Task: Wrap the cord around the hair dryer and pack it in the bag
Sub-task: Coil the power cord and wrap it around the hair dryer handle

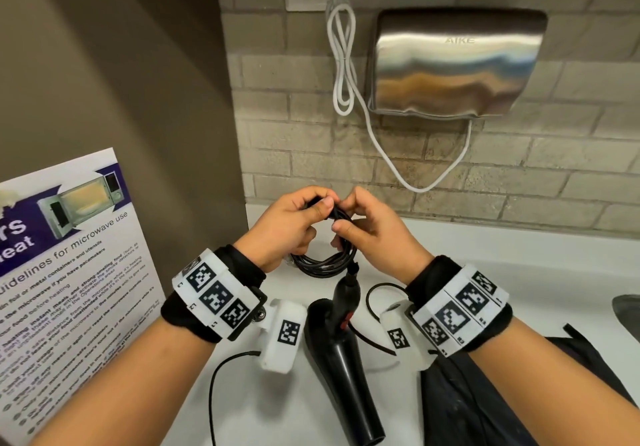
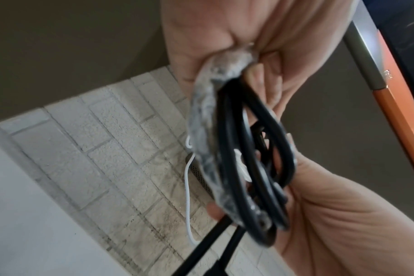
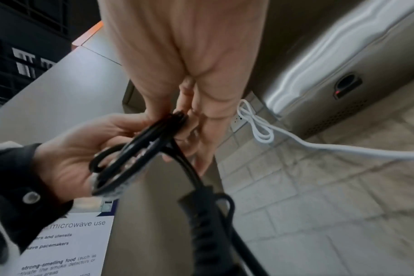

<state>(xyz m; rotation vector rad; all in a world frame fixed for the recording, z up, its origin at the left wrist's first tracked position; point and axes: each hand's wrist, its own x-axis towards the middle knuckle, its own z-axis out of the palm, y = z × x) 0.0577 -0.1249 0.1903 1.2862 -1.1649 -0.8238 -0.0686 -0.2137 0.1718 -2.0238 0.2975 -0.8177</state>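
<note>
Two hands, left [image 1: 291,227] and right [image 1: 374,234], pinch the top of one coiled cord [image 1: 325,258] above the counter [image 1: 485,255]. One dryer [image 1: 343,359] lies nearer; one bag [image 1: 485,393] lies at near right. The left wrist view alone shows clear film [image 2: 208,130] on the coil.

Where both hands [image 1: 332,220] meet, their fingers hide the top of the coiled cord [image 1: 325,262], the hair dryer [image 1: 346,359] below them runs off the lower picture edge, the dark bag [image 1: 467,404] under the right forearm is cut off, and both wrist views are blurred.
</note>
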